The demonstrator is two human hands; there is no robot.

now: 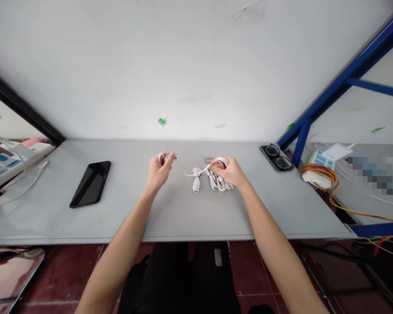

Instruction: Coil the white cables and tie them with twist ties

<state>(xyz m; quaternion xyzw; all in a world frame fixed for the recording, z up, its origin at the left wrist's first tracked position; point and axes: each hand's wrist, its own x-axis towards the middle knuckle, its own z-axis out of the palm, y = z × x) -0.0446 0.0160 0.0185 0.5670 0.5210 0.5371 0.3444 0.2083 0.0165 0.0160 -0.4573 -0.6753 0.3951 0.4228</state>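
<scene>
My left hand (pixel 160 169) is closed on a looped part of a white cable (pixel 161 158), held above the grey table (pixel 170 209). A thin end sticks out from its fingertips to the right. My right hand (pixel 228 171) pinches a length of white cable too, with a loop showing over its fingers and a free stretch reaching left. I cannot tell whether both hands hold one and the same cable. Below and between them lies a tied bundle of white cable (pixel 196 181). More coiled white cables (pixel 220 183) lie under my right hand, partly hidden by it.
A black phone (pixel 90 184) lies at the left. Dark-framed glasses (pixel 278 158) rest in a tray at the back right. Power strips (pixel 9 165) with cords stand at the far left. Red-yellow wires (pixel 321 172) and a blue frame post (pixel 303 139) are at the right.
</scene>
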